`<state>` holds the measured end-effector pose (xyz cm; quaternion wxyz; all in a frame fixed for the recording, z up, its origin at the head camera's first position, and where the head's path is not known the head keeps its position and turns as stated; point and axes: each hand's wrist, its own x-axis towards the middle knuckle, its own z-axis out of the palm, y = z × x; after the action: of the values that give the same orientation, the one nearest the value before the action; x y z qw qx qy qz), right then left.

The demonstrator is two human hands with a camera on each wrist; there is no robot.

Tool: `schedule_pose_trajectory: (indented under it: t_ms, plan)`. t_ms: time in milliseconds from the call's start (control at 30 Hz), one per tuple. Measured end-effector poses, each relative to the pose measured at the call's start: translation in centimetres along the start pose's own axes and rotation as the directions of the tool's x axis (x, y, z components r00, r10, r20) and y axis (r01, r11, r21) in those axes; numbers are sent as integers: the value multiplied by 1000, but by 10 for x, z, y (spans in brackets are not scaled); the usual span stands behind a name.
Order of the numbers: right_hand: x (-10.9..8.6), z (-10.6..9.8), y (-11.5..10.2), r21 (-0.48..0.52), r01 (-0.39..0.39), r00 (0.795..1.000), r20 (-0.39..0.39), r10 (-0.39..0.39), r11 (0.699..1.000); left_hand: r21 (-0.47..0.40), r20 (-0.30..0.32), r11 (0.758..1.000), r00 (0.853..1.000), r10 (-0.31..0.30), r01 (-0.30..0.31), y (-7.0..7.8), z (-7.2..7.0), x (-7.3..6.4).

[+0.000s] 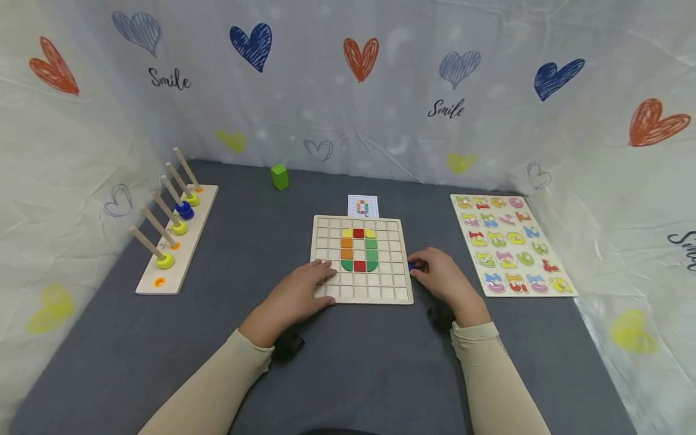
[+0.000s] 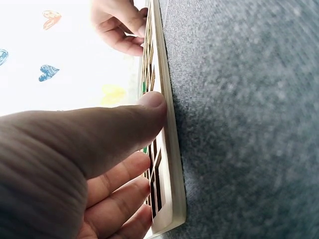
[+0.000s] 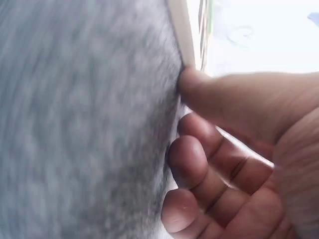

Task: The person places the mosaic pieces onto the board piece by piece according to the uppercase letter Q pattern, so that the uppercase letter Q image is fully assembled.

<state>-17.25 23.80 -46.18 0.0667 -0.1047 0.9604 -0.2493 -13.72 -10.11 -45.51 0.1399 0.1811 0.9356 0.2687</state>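
A square wooden grid board lies on the dark table, with red, yellow, orange and green tiles forming a ring in its cells. My left hand rests on the board's near left corner; its thumb lies along the near edge and its fingers reach over the cells. At the right edge of the board, my right hand pinches a small blue piece, mostly hidden by the fingers. Just behind the board lies a pattern card with a similar coloured ring.
On the left stands a wooden peg rack with yellow and blue rings on upright pegs. A green block sits near the back. A letter puzzle board lies at the right. A printed white curtain surrounds the table.
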Motion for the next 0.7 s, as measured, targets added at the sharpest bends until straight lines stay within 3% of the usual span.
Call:
schedule_pose_trajectory:
  t_ms: [433, 567, 700]
  plan:
    - [1, 0, -3, 145, -96, 995, 28, 93, 985, -5, -4, 1000, 1000, 4, -4, -4, 3, 1]
    - [-1, -1, -12, 146, -54, 997, -46, 61, 988, -8, -1, 1000, 1000, 1, -1, -4, 3, 1]
    - [-3, 4, -34, 113, 22, 994, -106, -10, 993, -8, -2, 1000, 1000, -1, 1, -3, 2, 2]
